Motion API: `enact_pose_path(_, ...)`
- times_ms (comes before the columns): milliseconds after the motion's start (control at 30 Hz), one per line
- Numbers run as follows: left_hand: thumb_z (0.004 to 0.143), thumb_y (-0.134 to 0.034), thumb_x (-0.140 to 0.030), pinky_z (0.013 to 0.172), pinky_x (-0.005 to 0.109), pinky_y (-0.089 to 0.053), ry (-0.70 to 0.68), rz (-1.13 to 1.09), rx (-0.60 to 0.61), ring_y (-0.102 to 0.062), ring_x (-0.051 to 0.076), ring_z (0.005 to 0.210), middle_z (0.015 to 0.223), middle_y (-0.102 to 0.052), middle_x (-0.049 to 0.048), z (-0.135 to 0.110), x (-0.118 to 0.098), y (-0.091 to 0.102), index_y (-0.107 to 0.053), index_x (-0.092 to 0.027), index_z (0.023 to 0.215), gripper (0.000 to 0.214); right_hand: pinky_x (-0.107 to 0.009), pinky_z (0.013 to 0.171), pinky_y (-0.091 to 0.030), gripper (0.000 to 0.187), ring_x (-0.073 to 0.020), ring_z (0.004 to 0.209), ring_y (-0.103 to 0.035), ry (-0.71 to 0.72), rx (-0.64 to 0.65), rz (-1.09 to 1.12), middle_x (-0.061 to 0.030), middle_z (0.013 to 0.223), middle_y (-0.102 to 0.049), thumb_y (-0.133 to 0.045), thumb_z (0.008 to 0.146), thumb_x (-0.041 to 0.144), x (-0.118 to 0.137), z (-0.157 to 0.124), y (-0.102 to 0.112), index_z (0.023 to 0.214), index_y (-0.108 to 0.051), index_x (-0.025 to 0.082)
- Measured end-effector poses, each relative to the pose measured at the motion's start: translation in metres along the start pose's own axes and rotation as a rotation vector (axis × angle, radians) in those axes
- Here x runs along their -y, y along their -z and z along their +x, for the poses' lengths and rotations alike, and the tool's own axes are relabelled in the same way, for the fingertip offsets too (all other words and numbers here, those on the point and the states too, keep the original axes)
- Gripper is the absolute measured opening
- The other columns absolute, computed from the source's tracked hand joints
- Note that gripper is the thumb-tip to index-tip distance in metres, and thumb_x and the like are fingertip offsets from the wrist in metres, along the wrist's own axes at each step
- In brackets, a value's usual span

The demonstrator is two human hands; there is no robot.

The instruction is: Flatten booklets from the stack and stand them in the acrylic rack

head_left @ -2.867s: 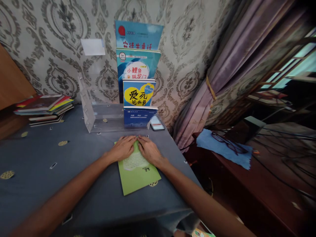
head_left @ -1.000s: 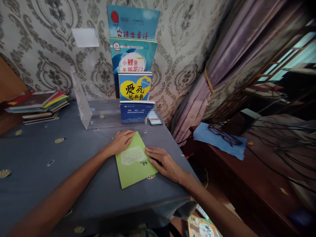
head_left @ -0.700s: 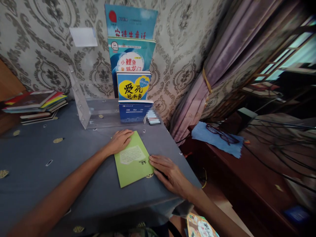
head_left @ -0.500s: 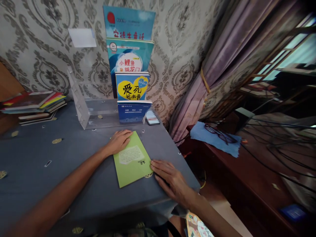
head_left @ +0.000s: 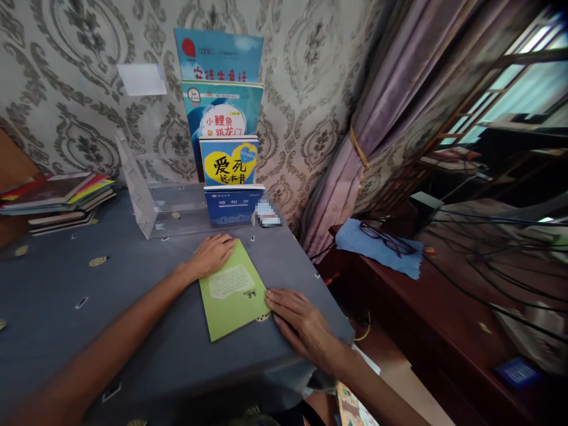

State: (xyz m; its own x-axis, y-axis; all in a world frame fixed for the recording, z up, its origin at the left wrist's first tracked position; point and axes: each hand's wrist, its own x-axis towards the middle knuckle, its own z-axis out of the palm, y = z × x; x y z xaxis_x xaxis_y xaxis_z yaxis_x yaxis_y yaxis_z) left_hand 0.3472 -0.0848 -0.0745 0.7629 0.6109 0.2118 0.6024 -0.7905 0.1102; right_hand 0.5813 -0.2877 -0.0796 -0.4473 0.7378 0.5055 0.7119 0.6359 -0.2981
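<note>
A thin light-green book [head_left: 235, 307] lies at a slant on the grey cloth, with a pale text panel on its upward face. My left hand [head_left: 215, 253] rests flat over its upper left corner, fingers stretched out to the right. At the right edge, the fingertips of my right hand [head_left: 302, 322] touch the book's lower right corner; that hand lies extended on the cloth, thumb towards me. Behind the book stands a clear acrylic stepped rack [head_left: 144, 207]. Its right side bears several upright books: a blue one [head_left: 233, 207] in front, then a yellow-and-blue one [head_left: 228, 163], with taller teal ones behind.
A stack of books [head_left: 66, 195] lies at the far left of the table [head_left: 146, 349]. Beside the rack is a small blurred item [head_left: 268, 214]. On the dark red desk to the right are glasses [head_left: 386, 238] on a blue cloth [head_left: 355, 245] and tangled cables. A purple curtain [head_left: 337, 171] hangs behind.
The view has shifted slightly, so the rack and books sit a little lower and further left. Both hands keep their places on the green book.
</note>
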Motion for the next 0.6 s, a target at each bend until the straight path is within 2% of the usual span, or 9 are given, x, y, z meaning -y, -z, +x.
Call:
enact_pose_path(200,0.104,-0.028,-0.036,0.108,0.046,-0.038,0.042,-0.024,0.021,-0.053,0.025,0.128,0.142,-0.058,0.0094,-0.022,0.014,0.001,-0.054,-0.020,0.140,0.046,-0.045,0.100,-0.056,0.047,-0.0237,0.119,-0.065,0.014,-0.006,-0.014,-0.0126,0.129,-0.068,-0.047,0.098,0.015,-0.002,-0.001,-0.002,0.144,-0.052,0.022)
enact_pose_path(433,0.105,-0.026,-0.046,0.113,0.043,-0.038,0.062,-0.103,0.033,-0.049,0.023,0.136,0.148,-0.054,0.0091,-0.058,0.030,0.010,-0.050,-0.020,0.144,0.053,-0.046,0.100,-0.056,0.046,-0.0239,0.119,-0.065,0.017,-0.023,0.004,-0.0118,0.131,-0.068,-0.047,0.099,0.016,-0.002,-0.001,-0.004,0.144,-0.052,0.023)
enact_pose_path(600,0.104,-0.026,-0.047,0.117,0.044,-0.036,0.099,-0.128,-0.008,-0.045,0.022,0.141,0.151,-0.050,0.0065,-0.085,0.037,0.013,-0.047,-0.023,0.146,0.053,-0.046,0.100,-0.056,0.045,-0.0236,0.119,-0.065,0.003,-0.010,0.014,-0.0120,0.131,-0.068,-0.048,0.098,0.016,-0.002,-0.001,-0.004,0.142,-0.054,0.023)
